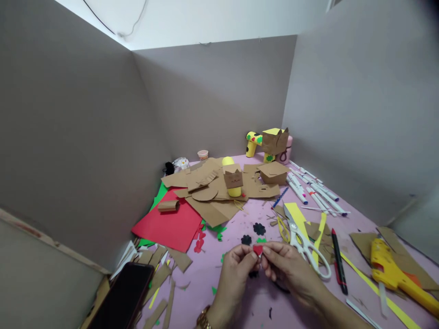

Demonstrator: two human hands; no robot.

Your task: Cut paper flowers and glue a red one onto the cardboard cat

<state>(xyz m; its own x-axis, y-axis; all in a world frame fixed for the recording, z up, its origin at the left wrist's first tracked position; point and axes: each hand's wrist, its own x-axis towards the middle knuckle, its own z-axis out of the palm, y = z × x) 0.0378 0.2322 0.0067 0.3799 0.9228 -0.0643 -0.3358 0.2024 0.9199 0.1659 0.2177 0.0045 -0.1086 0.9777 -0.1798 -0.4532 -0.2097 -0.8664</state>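
My left hand (pixel 236 267) and my right hand (pixel 284 267) meet low in the middle, over the pink table (pixel 236 228). Together their fingertips pinch a small red paper piece (pixel 258 250). Both hands are closed round it. Two black paper flowers (pixel 259 228) lie just beyond the hands. White-handled scissors (pixel 305 244) rest right beside my right hand. A gold watch shows on my left wrist.
A red paper sheet (pixel 171 224) and a cardboard pile (pixel 216 192) lie to the left and behind. A dark phone (pixel 123 294) sits at the lower left, a yellow glue gun (pixel 394 272) at the right, markers (pixel 312 189) along the right wall. Grey partition walls surround the table.
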